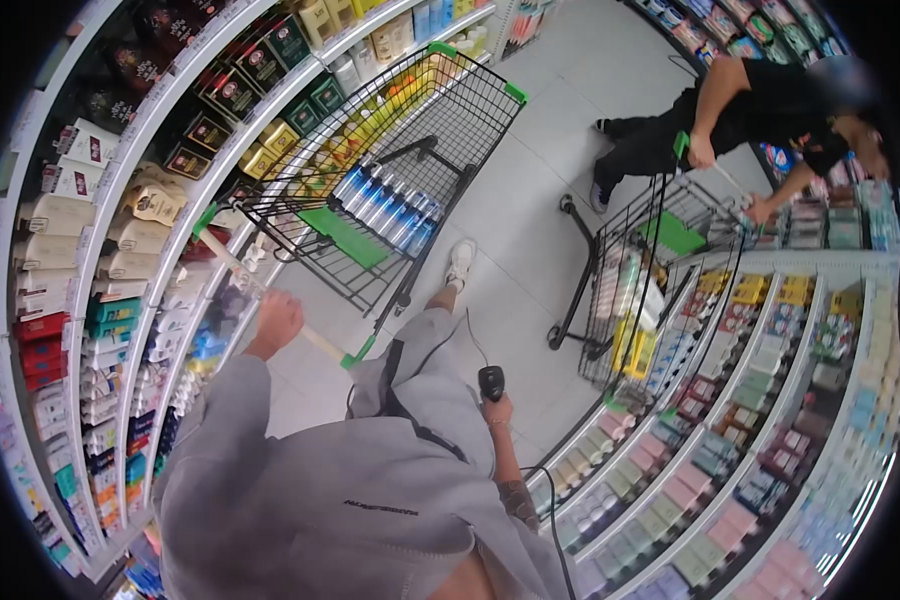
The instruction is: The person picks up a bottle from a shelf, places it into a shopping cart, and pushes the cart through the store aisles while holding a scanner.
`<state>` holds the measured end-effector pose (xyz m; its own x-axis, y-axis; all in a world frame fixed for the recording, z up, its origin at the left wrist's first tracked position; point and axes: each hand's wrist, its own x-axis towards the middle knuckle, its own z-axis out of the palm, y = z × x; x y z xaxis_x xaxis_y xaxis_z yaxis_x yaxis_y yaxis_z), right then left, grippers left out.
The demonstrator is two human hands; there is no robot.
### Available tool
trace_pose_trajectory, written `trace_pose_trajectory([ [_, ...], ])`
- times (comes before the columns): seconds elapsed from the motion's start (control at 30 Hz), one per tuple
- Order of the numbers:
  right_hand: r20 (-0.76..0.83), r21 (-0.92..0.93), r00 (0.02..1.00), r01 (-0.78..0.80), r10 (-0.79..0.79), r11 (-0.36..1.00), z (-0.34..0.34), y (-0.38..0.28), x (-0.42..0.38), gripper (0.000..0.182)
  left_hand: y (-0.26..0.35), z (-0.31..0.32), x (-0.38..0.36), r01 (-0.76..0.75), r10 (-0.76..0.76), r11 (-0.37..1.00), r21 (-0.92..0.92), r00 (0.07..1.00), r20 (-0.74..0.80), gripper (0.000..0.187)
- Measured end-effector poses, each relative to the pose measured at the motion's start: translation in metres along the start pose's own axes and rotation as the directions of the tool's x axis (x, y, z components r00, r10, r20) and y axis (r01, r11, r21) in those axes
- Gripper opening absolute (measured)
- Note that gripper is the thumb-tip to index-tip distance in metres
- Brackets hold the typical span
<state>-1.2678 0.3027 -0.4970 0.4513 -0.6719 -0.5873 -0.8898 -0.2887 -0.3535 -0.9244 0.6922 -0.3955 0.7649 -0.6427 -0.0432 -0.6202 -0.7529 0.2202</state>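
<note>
Wrapped round the pale handle bar of a black wire shopping cart (450, 110) with green corners is my left hand (278, 318). Blue-and-white bottles or cans (388, 208) stand in a group inside this cart, near a green panel (343, 237). My right hand (497, 408) is closed on a black handheld device (491, 382), held low beside my right leg. A thin cable runs up from the device, and another dark cable hangs near my right forearm.
Shelves of packaged goods (160, 190) line the left side. More shelves (690, 480) curve along the lower right. At the upper right, a person in dark clothes (740, 110) holds the handle of a second cart (610, 300) with goods in it. Pale floor tiles (525, 215) lie between the carts.
</note>
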Motion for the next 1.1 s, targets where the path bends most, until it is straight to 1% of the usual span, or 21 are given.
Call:
trace_pose_trajectory([
  [0.03, 0.072, -0.05, 0.997, -0.006, 0.009, 0.999, -0.005, -0.006, 0.012, 0.042, -0.001, -0.001, 0.007, 0.014, -0.014, 1.0, -0.01, 1.0, -0.003, 0.014],
  [0.1, 0.192, -0.155, 0.98, 0.074, -0.043, 0.985, 0.004, 0.018, 0.055, 0.049, 0.002, -0.005, 0.019, 0.026, -0.027, 1.0, 0.007, 0.998, 0.059, 0.013],
  [0.13, 0.196, -0.176, 0.98, 0.079, -0.043, 0.981, 0.002, 0.021, 0.079, 0.049, 0.002, -0.004, 0.025, 0.037, -0.036, 0.999, -0.002, 0.997, 0.072, 0.014],
  [0.17, 0.239, -0.157, 0.97, 0.094, -0.054, 0.983, -0.006, 0.017, 0.097, 0.052, 0.002, -0.006, 0.032, 0.056, -0.055, 0.998, -0.016, 0.995, 0.079, 0.014],
  [0.23, 0.297, -0.159, 0.952, 0.122, -0.07, 0.98, -0.027, 0.005, 0.128, 0.055, 0.001, -0.01, 0.045, 0.077, -0.078, 0.997, 0.012, 0.974, 0.211, 0.015],
  [0.3, 0.281, -0.193, 0.959, 0.018, 0.038, 0.981, -0.061, -0.035, 0.157, 0.052, -0.001, -0.009, 0.053, 0.093, -0.095, 0.995, 0.02, 0.966, 0.24, 0.017],
  [0.37, 0.268, -0.233, 0.963, 0.073, -0.008, 0.97, -0.092, -0.075, 0.191, 0.05, -0.001, -0.008, 0.064, 0.088, -0.116, 0.992, 0.096, 0.927, 0.356, 0.018],
  [0.43, 0.257, -0.265, 0.965, 0.124, -0.054, 0.956, -0.113, -0.107, 0.231, 0.047, 0.002, -0.013, 0.08, 0.095, -0.118, 0.992, 0.079, 0.917, 0.381, 0.021],
  [0.5, 0.291, -0.017, 0.955, -0.062, 0.064, 0.998, -0.13, -0.141, 0.271, 0.04, 0.004, -0.018, 0.094, 0.089, -0.108, 0.994, 0.064, 0.907, 0.407, 0.023],
  [0.57, 0.189, 0.057, 0.982, -0.025, 0.014, 0.998, -0.146, -0.181, 0.297, 0.033, 0.005, -0.022, 0.108, 0.095, -0.108, 0.994, 0.052, 0.893, 0.437, 0.026],
  [0.63, 0.174, 0.06, 0.985, -0.004, -0.007, 0.998, -0.153, -0.21, 0.323, 0.031, 0.006, -0.022, 0.117, 0.096, -0.112, 0.994, 0.058, 0.89, 0.443, 0.026],
  [0.7, 0.117, 0.072, 0.987, 0.099, -0.107, 0.992, -0.154, -0.231, 0.349, 0.031, 0.005, -0.018, 0.128, 0.098, -0.119, 0.993, 0.069, 0.885, 0.451, 0.027],
  [0.73, 0.129, 0.067, 0.986, 0.096, -0.104, 0.993, -0.154, -0.24, 0.36, 0.031, 0.006, -0.015, 0.13, 0.063, -0.111, 0.991, 0.121, 0.887, 0.449, 0.027],
  [0.77, 0.133, 0.056, 0.98, 0.138, -0.145, 0.989, -0.156, -0.25, 0.369, 0.032, 0.008, -0.015, 0.132, 0.027, -0.103, 0.985, 0.172, 0.887, 0.451, 0.028],
  [0.8, 0.138, 0.046, 0.972, 0.184, -0.189, 0.982, -0.155, -0.258, 0.382, 0.032, 0.01, -0.017, 0.138, 0.037, -0.114, 0.984, 0.173, 0.88, 0.46, 0.028],
  [0.83, 0.152, 0.044, 0.97, 0.186, -0.191, 0.982, -0.154, -0.265, 0.395, 0.032, 0.012, -0.019, 0.147, 0.034, -0.122, 0.981, 0.189, 0.871, 0.476, 0.027],
  [0.9, 0.098, 0.009, 0.955, 0.279, -0.278, 0.96, -0.152, -0.275, 0.425, 0.033, 0.021, -0.022, 0.158, 0.043, -0.146, 0.976, 0.214, 0.858, 0.492, 0.027],
  [0.97, 0.102, 0.041, 0.948, 0.298, -0.3, 0.954, -0.158, -0.284, 0.456, 0.034, 0.03, -0.021, 0.166, 0.135, -0.174, 0.983, 0.124, 0.902, 0.395, 0.022],
  [1.0, 0.127, 0.014, 0.94, 0.318, -0.317, 0.948, -0.164, -0.292, 0.472, 0.036, 0.035, -0.019, 0.169, 0.164, -0.188, 0.982, 0.095, 0.913, 0.362, 0.021],
  [1.07, 0.158, -0.004, 0.926, 0.348, -0.343, 0.937, -0.176, -0.314, 0.505, 0.037, 0.053, -0.021, 0.186, 0.455, -0.468, 0.883, 0.118, 0.834, 0.292, 0.022],
  [1.1, 0.188, -0.027, 0.909, 0.384, -0.373, 0.923, -0.185, -0.324, 0.52, 0.04, 0.068, -0.025, 0.198, 0.461, -0.478, 0.878, 0.128, 0.829, 0.29, 0.022],
])
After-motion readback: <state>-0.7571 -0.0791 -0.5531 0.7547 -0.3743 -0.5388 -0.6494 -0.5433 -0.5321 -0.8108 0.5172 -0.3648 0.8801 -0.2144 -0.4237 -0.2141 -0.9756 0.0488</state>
